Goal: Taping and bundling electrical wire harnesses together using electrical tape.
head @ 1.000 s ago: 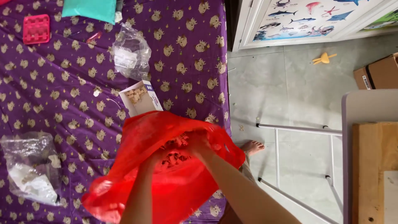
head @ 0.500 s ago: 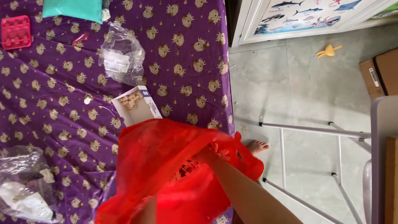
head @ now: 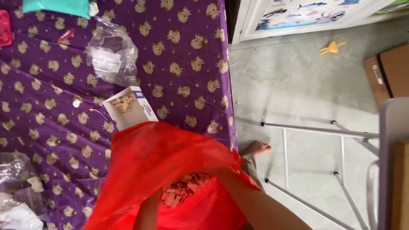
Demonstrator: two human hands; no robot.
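A red plastic bag (head: 157,166) hangs over the purple patterned bedsheet (head: 51,106), with its mouth held apart. Several small pale wooden pieces (head: 183,189) lie inside it. My left hand (head: 150,208) comes up from below and grips the bag's near side, with the fingers mostly covered by red plastic. My right hand (head: 230,183) reaches in from the right and holds the bag's right edge; its fingers are hidden too. Just beyond the bag lies a small white box (head: 130,107), with more wooden pieces in it.
On the sheet are a crumpled clear bag (head: 113,53), a teal pouch (head: 55,6), a pink tray (head: 4,27) and more clear bags (head: 17,191). Right of the bed: grey floor, my bare foot (head: 255,148), metal frame legs (head: 315,130), a cardboard box (head: 390,70) and a yellow toy (head: 332,47).
The view has swung left and down, so the bag now sits lower in the frame. The bag's mouth has opened wider, showing the wooden pieces inside. Both hands have stayed on the bag.
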